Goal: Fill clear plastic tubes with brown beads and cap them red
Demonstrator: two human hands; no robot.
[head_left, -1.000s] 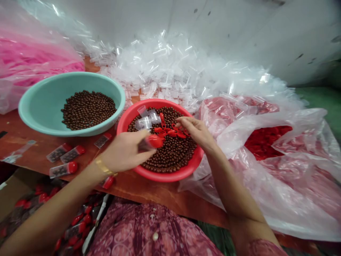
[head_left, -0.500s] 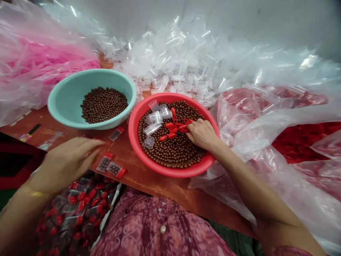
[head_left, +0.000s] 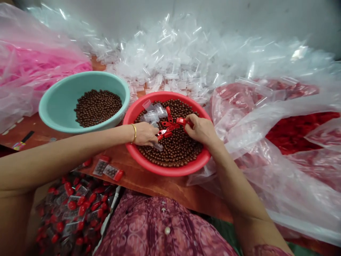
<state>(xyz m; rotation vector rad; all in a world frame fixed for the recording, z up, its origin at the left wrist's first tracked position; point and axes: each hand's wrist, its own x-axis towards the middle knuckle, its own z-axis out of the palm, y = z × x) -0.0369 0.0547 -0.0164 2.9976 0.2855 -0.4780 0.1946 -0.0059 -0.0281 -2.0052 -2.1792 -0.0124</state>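
Observation:
My right hand [head_left: 200,130] is over the right side of a red basin [head_left: 162,171]. Its thumb and fingers pinch a red cap [head_left: 181,121]. At the basin's left side, my left hand [head_left: 146,134] reaches in with its fingers closed on a small clear plastic container [head_left: 157,145], partly hidden by the hand. Brown beads [head_left: 176,151] fill the basin's bottom. Between my hands, several loose red caps [head_left: 168,129] lie on the beads. More clear containers [head_left: 160,110] rest behind my left hand.
A teal basin [head_left: 57,96] with brown beads stands at left. Bead-filled containers [head_left: 112,172] lie near the table's edge, above a heap of red-capped ones [head_left: 77,206]. Clear containers [head_left: 170,53] are piled behind. Plastic bags with red pieces [head_left: 295,135] lie at right, pink pieces [head_left: 39,65] at far left.
My left hand has moved right, from above the table's front edge into the red basin, and closed on a clear container. My right hand has lifted a red cap from the beads.

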